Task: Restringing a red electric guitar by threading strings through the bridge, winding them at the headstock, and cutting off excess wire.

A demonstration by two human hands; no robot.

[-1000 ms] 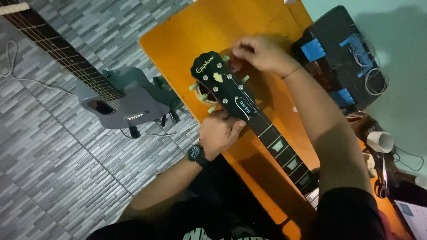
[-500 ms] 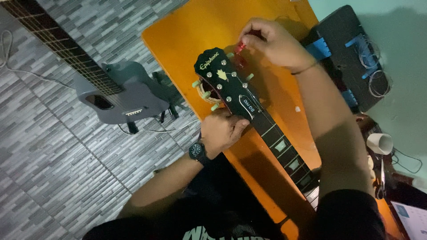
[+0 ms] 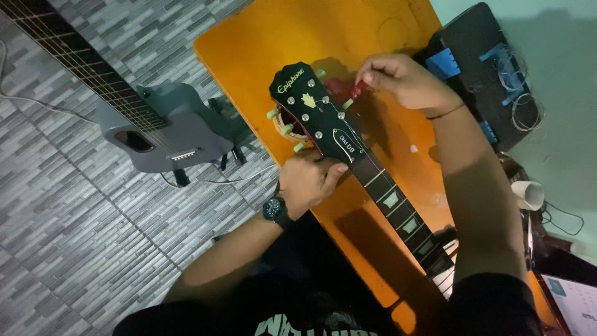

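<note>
A black guitar headstock (image 3: 309,107) with pale green tuner knobs lies over an orange table (image 3: 267,43), its dark neck (image 3: 398,208) running toward me. My left hand (image 3: 314,179), with a black watch on the wrist, grips the neck just below the headstock. My right hand (image 3: 398,78) is pinched on a small red tool (image 3: 357,89) held at the headstock's right-side tuners. A thin string crosses the headstock face.
A grey acoustic guitar (image 3: 165,130) lies on the grey tiled floor (image 3: 74,236) to the left with a cable beside it. A black case (image 3: 482,68) with blue parts and coiled strings sits at the upper right. A white cup (image 3: 528,194) stands at the right.
My right hand has lifted away from the headstock top and shifted right with the red tool. My left hand stays on the neck.
</note>
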